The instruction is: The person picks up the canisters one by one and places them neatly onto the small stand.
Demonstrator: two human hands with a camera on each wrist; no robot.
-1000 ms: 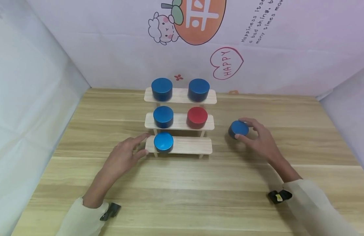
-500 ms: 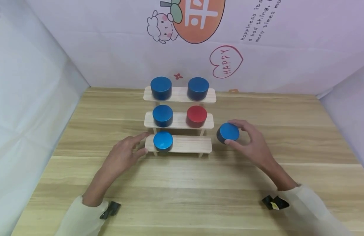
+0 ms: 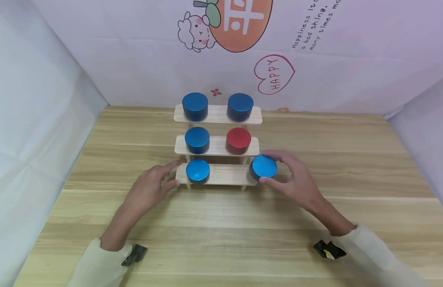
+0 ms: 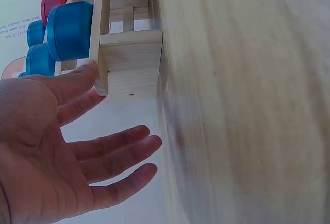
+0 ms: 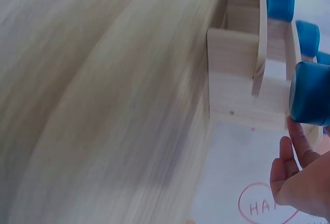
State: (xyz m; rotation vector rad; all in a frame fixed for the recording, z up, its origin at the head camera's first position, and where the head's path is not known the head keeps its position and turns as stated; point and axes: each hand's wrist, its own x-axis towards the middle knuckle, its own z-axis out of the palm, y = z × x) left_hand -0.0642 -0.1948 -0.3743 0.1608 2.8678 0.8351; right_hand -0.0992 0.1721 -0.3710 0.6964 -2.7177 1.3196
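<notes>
A three-step wooden display stand (image 3: 226, 175) carries several blue round tins and one red round tin (image 3: 238, 140). My right hand (image 3: 296, 181) holds a blue round tin (image 3: 263, 166) by its sides, thumb in front and fingers behind, over the right end of the lowest step. In the right wrist view this blue tin (image 5: 312, 95) appears tilted beside the stand. At the other end of that step, my left hand (image 3: 149, 187) pinches the plank's corners between thumb and index finger, its remaining fingers extended. Close by sits another blue tin (image 3: 198, 170).
On the middle step is a blue tin (image 3: 197, 139) left of the red one. The top step bears two more, a left tin (image 3: 195, 106) and a right tin (image 3: 240, 107). Behind the wood-grain table (image 3: 214, 243) hangs a printed white cloth (image 3: 135, 59).
My right hand has carried the blue tin leftward, from beside the stand to the lowest step's right end. The left hand stays at the left end.
</notes>
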